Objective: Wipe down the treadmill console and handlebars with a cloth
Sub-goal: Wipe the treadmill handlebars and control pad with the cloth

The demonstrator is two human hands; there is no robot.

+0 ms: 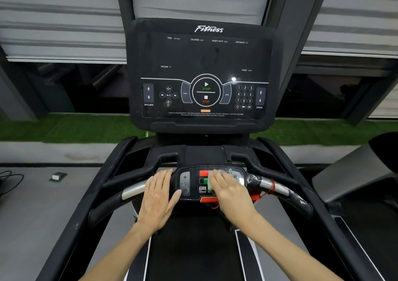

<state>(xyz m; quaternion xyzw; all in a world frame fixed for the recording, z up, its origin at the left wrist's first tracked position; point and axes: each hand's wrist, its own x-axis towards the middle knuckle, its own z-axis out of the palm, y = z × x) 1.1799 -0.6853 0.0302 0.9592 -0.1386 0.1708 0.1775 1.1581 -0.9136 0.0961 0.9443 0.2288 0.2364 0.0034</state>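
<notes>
Squarely ahead, a glossy black rectangular treadmill console (204, 65), printed with white keypad numerals and a round START/STOP ring. Lower down, on the front crossbar, a smooth oval black control pad (192, 181) with red and green buttons. Pressed flat against the right half of that pad, a small pale-green cloth (212, 175), soft and crumpled, peeking out only at the fingertips of the right hand (230, 191); fingers straight and spread over the fabric, pushing down rather than curling round it. Laid palm down just off the pad's left edge, the left hand (159, 196), fingers straight and relaxed, grasping nothing, resting on the curved left handlebar (132, 192) with its polished chrome sleeve between matte black grips; thumb over the pad's left rim. At the pad's right edge, the matching right handlebar (282, 191), its metal wrapped in crinkled clear film and looped with a thin red cord (272, 185). Nearest the camera, a matte black running belt (189, 248) between white-striped side rails. Beyond the console, a strip of green artificial turf (75, 127) and grey slatted blinds (53, 22).
</notes>
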